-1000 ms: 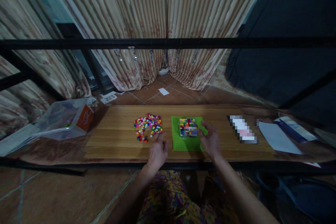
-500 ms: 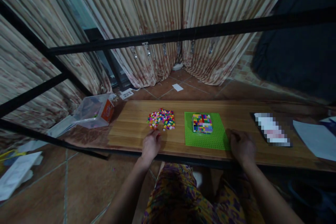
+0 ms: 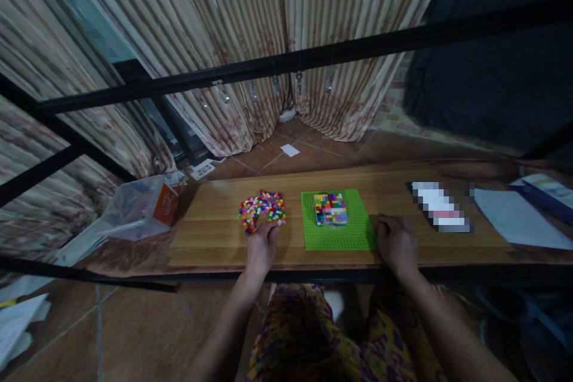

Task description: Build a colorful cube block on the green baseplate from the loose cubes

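Note:
A loose pile of small multicoloured building bricks [image 3: 264, 203] lies on the wooden board. At its front edge is my left hand [image 3: 262, 246], its fingertips pressed together among the nearest pieces; whatever they hold is too small to make out. To the right of the pile, a green studded baseplate [image 3: 358, 233] bears a block of multicoloured bricks [image 3: 330, 209] built up in layers. Beside the baseplate's right edge rests my right hand [image 3: 397, 243], fingers curled in; the inside of that hand is hidden.
A clear plastic box [image 3: 138, 206] with an orange label stands left of the board [image 3: 210, 245]. On the right lie a phone-like object [image 3: 441, 208], pixelated, and a paper sheet [image 3: 519, 218]. A black metal bar [image 3: 250, 65] crosses beyond the board.
My left hand has shifted right along the front of the brick pile. My right hand stays curled beside the baseplate. The whole view has turned slightly to the right.

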Motion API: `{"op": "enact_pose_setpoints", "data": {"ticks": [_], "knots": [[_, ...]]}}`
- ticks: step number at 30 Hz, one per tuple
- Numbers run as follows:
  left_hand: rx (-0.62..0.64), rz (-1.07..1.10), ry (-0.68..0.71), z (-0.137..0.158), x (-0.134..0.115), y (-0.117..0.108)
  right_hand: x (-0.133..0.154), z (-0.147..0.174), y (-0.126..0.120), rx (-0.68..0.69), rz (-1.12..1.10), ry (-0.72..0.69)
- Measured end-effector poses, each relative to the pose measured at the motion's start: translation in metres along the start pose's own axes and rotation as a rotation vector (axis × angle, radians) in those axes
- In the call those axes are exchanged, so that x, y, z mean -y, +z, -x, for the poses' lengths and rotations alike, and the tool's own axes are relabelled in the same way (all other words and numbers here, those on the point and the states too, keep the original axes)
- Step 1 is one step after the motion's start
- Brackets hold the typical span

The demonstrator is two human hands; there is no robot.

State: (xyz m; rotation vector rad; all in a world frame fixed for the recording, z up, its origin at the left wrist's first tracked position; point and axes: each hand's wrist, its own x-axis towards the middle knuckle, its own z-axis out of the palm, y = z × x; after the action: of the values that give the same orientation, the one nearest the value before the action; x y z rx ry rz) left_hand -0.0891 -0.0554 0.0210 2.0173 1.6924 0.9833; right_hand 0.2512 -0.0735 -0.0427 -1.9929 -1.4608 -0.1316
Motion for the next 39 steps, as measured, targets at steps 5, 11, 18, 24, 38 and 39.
{"op": "enact_pose_setpoints", "data": {"ticks": [5,11,18,24,38,39], "knots": [[0.084,0.149,0.089,-0.025,-0.032,0.031,0.002,0.0,-0.001,-0.001,-0.004,0.02],[0.184,0.192,0.028,-0.046,-0.05,0.06,0.007,-0.001,-0.004,0.008,-0.012,0.032],[0.229,0.249,0.006,-0.061,-0.057,0.069,0.009,0.0,-0.006,-0.005,-0.021,0.031],[0.198,0.26,0.01,-0.064,-0.059,0.073,0.011,0.0,-0.007,-0.005,-0.02,0.037],[0.191,0.658,-0.162,-0.062,-0.047,0.084,0.008,0.001,-0.003,-0.017,-0.021,0.039],[0.195,0.665,-0.168,-0.062,-0.047,0.084,0.008,0.001,-0.004,-0.021,-0.023,0.035]]}}
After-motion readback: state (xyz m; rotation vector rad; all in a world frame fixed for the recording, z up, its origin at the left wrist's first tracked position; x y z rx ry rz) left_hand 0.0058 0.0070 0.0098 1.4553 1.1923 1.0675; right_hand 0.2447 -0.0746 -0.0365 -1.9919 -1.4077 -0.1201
